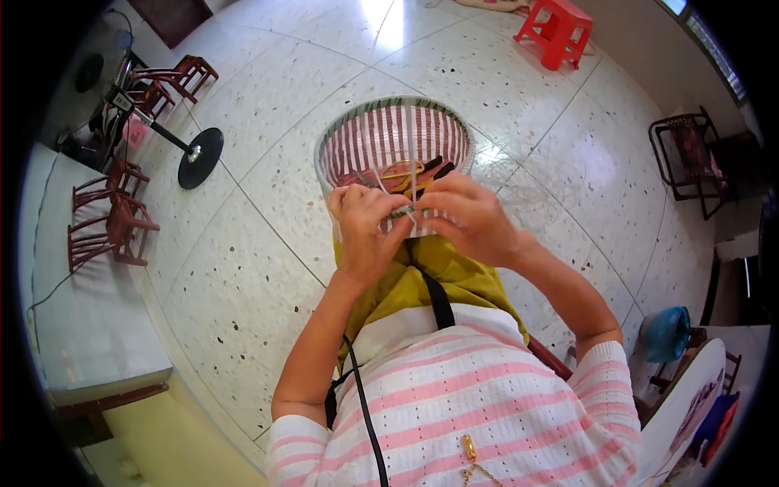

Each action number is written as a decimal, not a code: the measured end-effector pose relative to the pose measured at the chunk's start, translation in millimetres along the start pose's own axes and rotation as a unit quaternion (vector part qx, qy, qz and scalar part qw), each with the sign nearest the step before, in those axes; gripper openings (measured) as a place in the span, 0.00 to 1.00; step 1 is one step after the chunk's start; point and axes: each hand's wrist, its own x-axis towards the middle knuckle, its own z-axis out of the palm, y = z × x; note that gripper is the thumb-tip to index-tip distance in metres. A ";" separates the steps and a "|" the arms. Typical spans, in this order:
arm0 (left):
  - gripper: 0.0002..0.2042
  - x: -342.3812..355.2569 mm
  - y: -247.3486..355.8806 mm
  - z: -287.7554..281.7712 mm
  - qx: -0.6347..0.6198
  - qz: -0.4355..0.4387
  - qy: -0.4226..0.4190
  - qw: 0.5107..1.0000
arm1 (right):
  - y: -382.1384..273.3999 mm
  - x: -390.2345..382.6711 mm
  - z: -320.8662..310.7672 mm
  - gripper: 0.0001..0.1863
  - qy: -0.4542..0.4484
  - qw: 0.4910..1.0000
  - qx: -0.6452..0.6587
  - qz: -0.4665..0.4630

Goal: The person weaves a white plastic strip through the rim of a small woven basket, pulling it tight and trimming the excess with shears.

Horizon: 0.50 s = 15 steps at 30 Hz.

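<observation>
A round woven basket [381, 134] with pink and white stripes and a green-and-white rim stands upright against my knees. My left hand [365, 227] is closed on its near rim, thumb and fingers pinching the edge. Just beside it, my right hand [471, 215] pinches a thin pale strip [412, 146] at the same stretch of rim. The strip runs up across the basket's opening. Inside the basket lie tools with yellow handles [399, 170] and black grips [443, 170]; my fingers partly hide them.
Loose clear strands [535, 191] lie on the tiled floor to the right. A fan's round black base [200, 158] and small dark red chairs [122, 231] stand left. A red plastic stool [557, 32] is at the far right, a folding chair [690, 158] by the right wall.
</observation>
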 end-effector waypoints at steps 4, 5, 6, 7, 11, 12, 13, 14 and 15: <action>0.12 -0.7 -2.3 4.9 -0.009 -0.005 0.021 1.000 | 10.0 -4.6 22.4 0.09 0.020 0.991 -0.088 -0.099; 0.13 -2.1 -3.2 5.2 -0.014 -0.014 0.019 1.000 | 14.3 -5.0 25.5 0.08 0.046 0.985 -0.101 -0.130; 0.15 -2.5 -4.1 5.8 -0.019 -0.023 0.017 0.999 | 18.2 -6.6 26.4 0.08 0.048 0.985 -0.101 -0.132; 0.15 -2.9 -3.6 5.6 -0.017 -0.023 0.018 0.999 | 17.7 -5.5 27.6 0.07 0.058 0.988 -0.080 -0.120; 0.16 -4.7 -2.8 4.1 -0.037 -0.038 0.035 0.998 | -10.0 -15.1 10.1 0.02 0.010 0.993 0.097 0.064; 0.16 -5.0 -3.4 3.8 -0.032 -0.053 0.038 0.997 | -18.7 -18.7 -3.5 0.01 -0.006 0.989 0.134 0.065; 0.16 -4.0 -2.8 3.5 -0.033 -0.054 0.040 0.997 | -28.5 -23.3 -22.5 0.01 -0.022 0.983 0.169 0.065; 0.16 -2.8 -1.6 2.7 -0.036 -0.052 0.037 0.997 | -44.0 -25.6 -44.0 0.01 -0.009 0.977 0.195 0.083; 0.16 -3.8 -1.8 1.4 -0.037 -0.051 0.034 0.997 | -60.4 -27.2 -65.0 0.01 0.003 0.970 0.224 0.099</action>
